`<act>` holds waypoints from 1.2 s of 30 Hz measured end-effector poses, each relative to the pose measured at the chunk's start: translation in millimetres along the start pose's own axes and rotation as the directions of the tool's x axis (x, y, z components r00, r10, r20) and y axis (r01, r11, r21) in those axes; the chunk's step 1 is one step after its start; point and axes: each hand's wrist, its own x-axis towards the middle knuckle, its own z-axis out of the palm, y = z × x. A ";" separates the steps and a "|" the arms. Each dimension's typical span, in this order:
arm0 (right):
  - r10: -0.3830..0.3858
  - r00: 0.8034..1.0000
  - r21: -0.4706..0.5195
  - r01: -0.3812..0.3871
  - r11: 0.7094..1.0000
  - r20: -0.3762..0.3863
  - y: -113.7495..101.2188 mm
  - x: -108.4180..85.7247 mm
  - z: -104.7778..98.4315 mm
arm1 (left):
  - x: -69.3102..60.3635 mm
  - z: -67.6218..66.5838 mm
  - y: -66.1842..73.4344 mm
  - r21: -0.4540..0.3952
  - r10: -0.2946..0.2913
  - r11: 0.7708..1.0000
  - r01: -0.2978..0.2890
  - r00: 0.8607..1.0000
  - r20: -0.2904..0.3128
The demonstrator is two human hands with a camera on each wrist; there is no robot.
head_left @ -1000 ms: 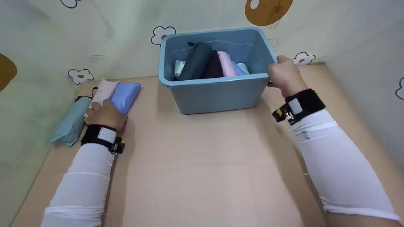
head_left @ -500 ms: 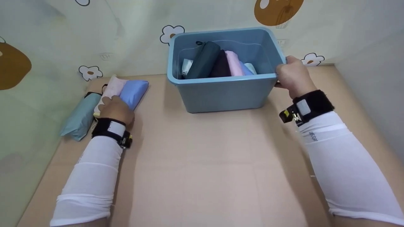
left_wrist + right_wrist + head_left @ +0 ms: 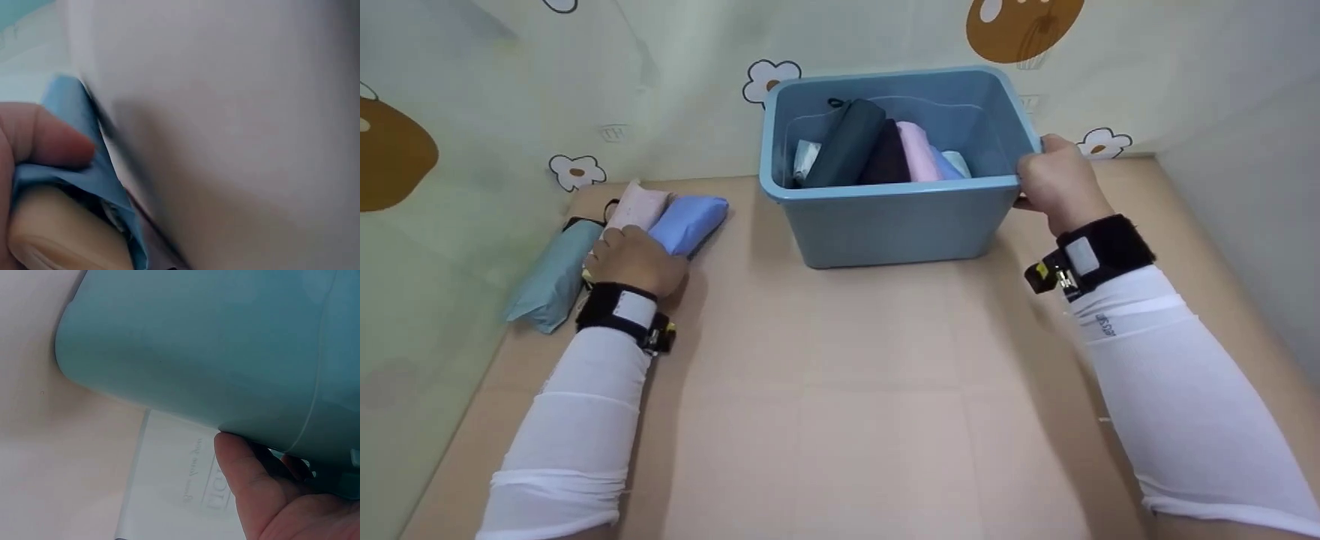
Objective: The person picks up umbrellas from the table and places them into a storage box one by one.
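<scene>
My left hand [image 3: 635,261] is at the left of the table among three cloth-covered folded umbrellas. In the left wrist view, its finger and thumb pinch the cloth of the blue folded umbrella [image 3: 690,223]. Right beside that, the pink folded umbrella [image 3: 639,207] lies partly hidden under my fingers. The teal folded umbrella [image 3: 556,271] is farthest left. My right hand [image 3: 1061,182] grips the right end of the blue-grey bin [image 3: 885,229] just below its rim; the right wrist view shows the thumb [image 3: 239,461] against the bin's outer wall.
Inside the bin are a dark green roll [image 3: 847,142], a black one [image 3: 887,159], a pink one [image 3: 919,151] and other pieces. A flower-printed wall covering [image 3: 675,112] rises behind the bin. Beige covering [image 3: 810,375] spreads over the tabletop.
The blue umbrella has shifted right and its near end has drawn away from the pink one, with my left hand at it. My right hand keeps its hold on the bin, which stands still.
</scene>
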 end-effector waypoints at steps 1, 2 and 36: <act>0.001 1.000 0.000 -0.001 1.000 0.000 0.0 0.3 0.3 | -1.8 -1.8 0.7 -0.025 0.007 1.000 -0.007 1.000 -0.007; 0.001 1.000 -0.001 -0.001 1.000 0.000 0.0 0.5 0.5 | -3.5 -4.5 1.0 -0.061 0.017 0.998 -0.017 1.000 -0.009; -0.016 1.000 0.002 0.016 1.000 -0.006 -3.4 -3.0 9.4 | -53.9 -46.8 229.0 -0.169 0.450 0.879 -0.445 0.893 -0.013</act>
